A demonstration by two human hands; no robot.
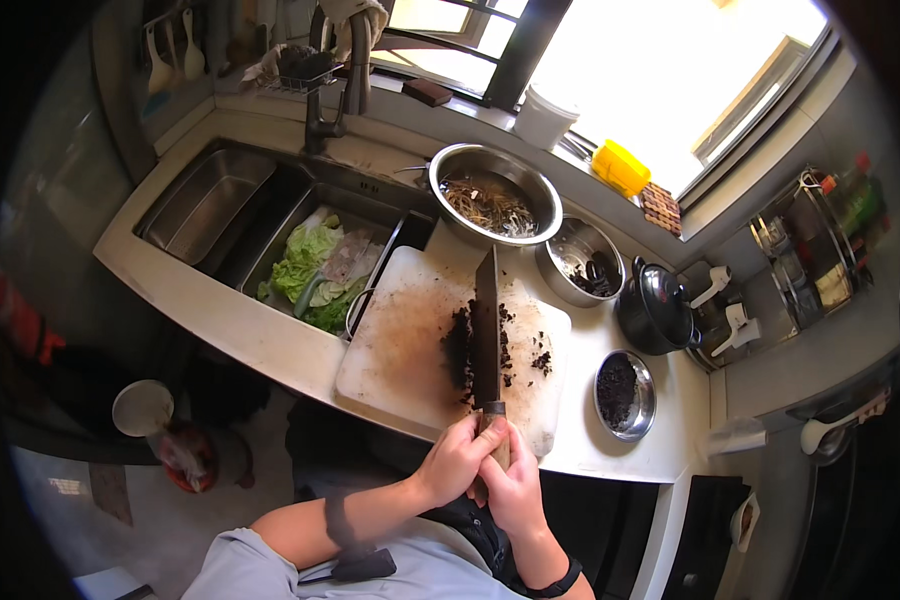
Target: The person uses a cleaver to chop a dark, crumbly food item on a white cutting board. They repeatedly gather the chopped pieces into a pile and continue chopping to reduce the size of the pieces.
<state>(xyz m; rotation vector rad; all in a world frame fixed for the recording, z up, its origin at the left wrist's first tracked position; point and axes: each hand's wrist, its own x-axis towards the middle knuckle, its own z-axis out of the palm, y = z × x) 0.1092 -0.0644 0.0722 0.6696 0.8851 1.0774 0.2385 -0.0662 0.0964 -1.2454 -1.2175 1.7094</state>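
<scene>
Both of my hands are on the wooden handle (pixel 502 453) of a Chinese cleaver (pixel 485 337). My left hand (pixel 456 455) wraps it from the left, and my right hand (pixel 511 484) closes on it from the right. The blade points away from me over a white cutting board (pixel 401 315), its flat side partly turned to the camera. Finely chopped dark food (pixel 459 349) lies along both sides of the blade, with a small scatter (pixel 542 354) farther right. Brown stains cover much of the board. What lies directly beneath the blade is hidden.
A sink (pixel 270 217) with lettuce (pixel 311 251) is at the left. Behind the board stand a steel basin (pixel 439 169) of soaking strands and a steel pot (pixel 562 283) with dark pieces. At right are a black lidded pot (pixel 656 300) and a bowl of dark chopped food (pixel 616 390).
</scene>
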